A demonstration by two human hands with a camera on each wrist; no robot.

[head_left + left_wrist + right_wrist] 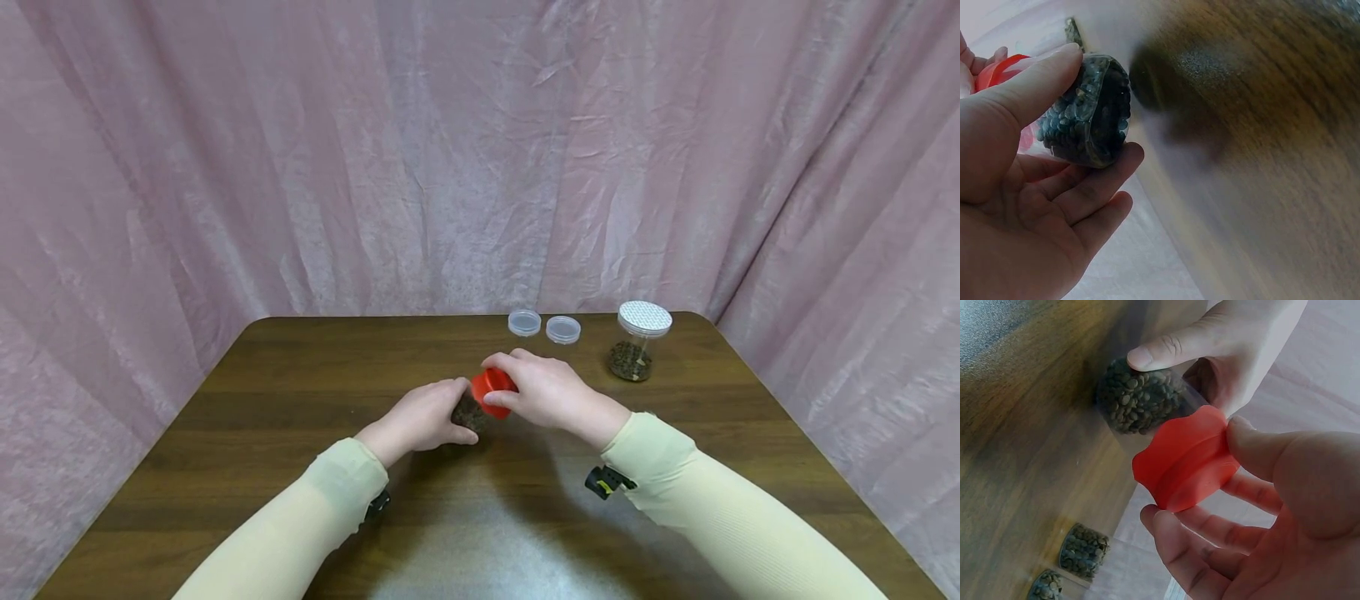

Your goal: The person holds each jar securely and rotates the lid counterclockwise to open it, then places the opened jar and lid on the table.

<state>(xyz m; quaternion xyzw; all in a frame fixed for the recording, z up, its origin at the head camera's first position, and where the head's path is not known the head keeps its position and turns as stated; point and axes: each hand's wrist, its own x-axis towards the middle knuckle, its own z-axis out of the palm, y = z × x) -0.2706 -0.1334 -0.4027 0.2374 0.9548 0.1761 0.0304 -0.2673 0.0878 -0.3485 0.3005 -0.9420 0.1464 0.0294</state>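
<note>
A clear jar (pixel 1141 400) part-filled with small dark seed-like pieces is tilted off upright. My left hand (pixel 423 417) grips it, thumb on one side and fingers on the other. At its other end is a red lid (pixel 493 392) with a wavy edge. My right hand (pixel 551 390) holds this red lid (pixel 1188 459) between thumb and fingers. In the left wrist view, the jar's base (pixel 1107 109) faces the wooden table. Whether the lid sits fully on the jar cannot be told.
At the right of the table (pixel 300 375) stands a jar with a white patterned lid (pixel 645 318), dark pieces in its bottom. Two clear round lids (pixel 524 322) show beyond my right hand. Jars with similar pieces (pixel 1085 550) appear in the right wrist view. Pink curtains (pixel 450 167) hang behind.
</note>
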